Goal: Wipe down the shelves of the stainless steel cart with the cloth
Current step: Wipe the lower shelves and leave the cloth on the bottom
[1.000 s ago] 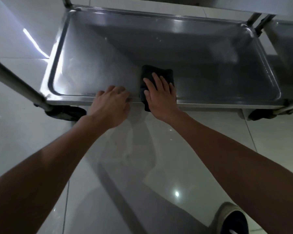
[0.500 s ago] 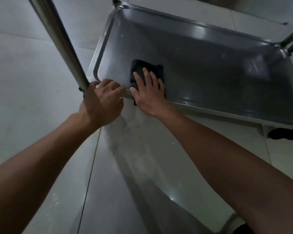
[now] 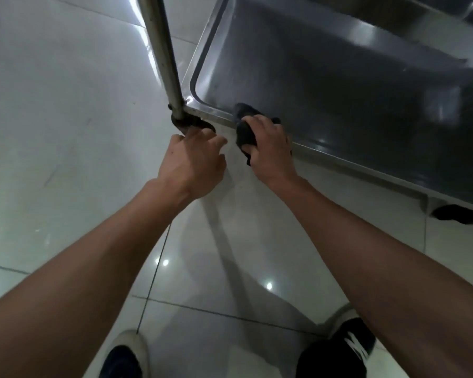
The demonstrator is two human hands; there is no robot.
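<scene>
— While the head camera tilts down, what do you have under the right hand (image 3: 271, 148)?

— I see its fingers curled round the dark cloth (image 3: 245, 132), gripping it bunched against the front rim of the cart shelf (image 3: 339, 77). Part of the cloth lies inside the tray ahead of the knuckles; part hangs over the rim beneath the thumb side.

— And the left hand (image 3: 194, 162)?

— Just to the left of the right one, apart from it. Its fingers are loosely bent and hold nothing; the fingertips reach toward the corner caster (image 3: 191, 124) below the upright post (image 3: 161, 55). I cannot tell whether they touch it.

— Anything nearer to us?

— Behind both wrists, glossy floor tiles (image 3: 52, 132), and my two shoes (image 3: 350, 347) at the bottom edge. Another caster (image 3: 456, 212) sits far off to the right of the right forearm.
</scene>
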